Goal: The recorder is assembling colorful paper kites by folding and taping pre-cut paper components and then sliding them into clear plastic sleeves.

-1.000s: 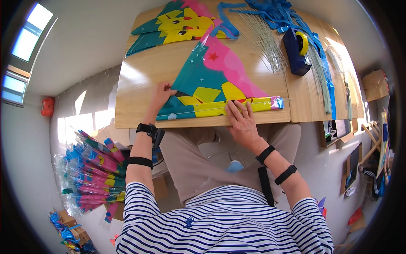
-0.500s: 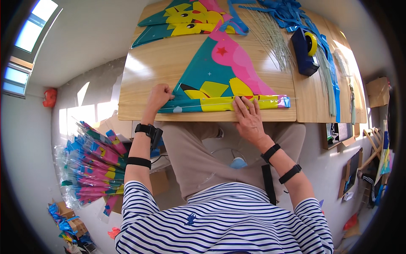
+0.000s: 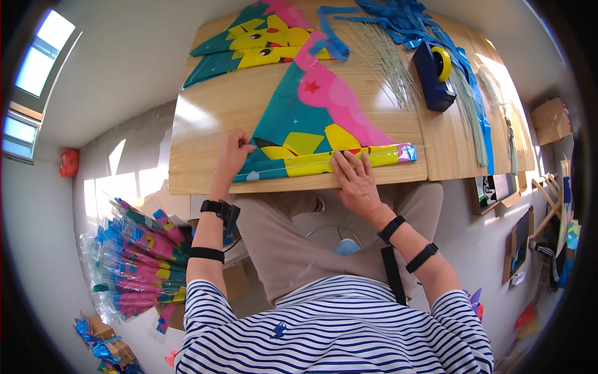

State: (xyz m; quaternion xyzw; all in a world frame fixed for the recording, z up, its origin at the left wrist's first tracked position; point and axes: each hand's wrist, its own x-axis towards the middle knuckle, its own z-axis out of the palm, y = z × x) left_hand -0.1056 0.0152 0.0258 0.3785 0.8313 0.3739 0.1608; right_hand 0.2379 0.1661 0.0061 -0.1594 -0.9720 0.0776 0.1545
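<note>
A kite-like triangular sheet (image 3: pixel 296 109) in teal, pink and yellow, with a cartoon print, lies on the table before me. Its near edge is folded into a strip (image 3: pixel 311 164), and a thin pale rod (image 3: pixel 389 153) runs along this strip, its tip past the right end. At the strip's left corner, my left hand (image 3: pixel 233 157) is closed with the thumb against the fingers; what they hold, if anything, is hidden. My right hand (image 3: pixel 357 187) lies palm down, fingers stretched over the strip right of its middle. A clear tab (image 3: pixel 408 153) caps the right end.
More printed sheets (image 3: pixel 249 47) lie at the far left. Blue ribbon (image 3: pixel 398 19), thin rods (image 3: pixel 389 65) and a tape dispenser (image 3: pixel 430 81) with yellow tape occupy the far right. Bagged, rolled kites (image 3: pixel 140 262) are piled beside my left arm. An open box (image 3: pixel 495 194) stands right.
The whole view has shifted slightly, moving the tabletop items leftward in the picture. My left hand stays by the left corner; my right hand remains flat on the strip.
</note>
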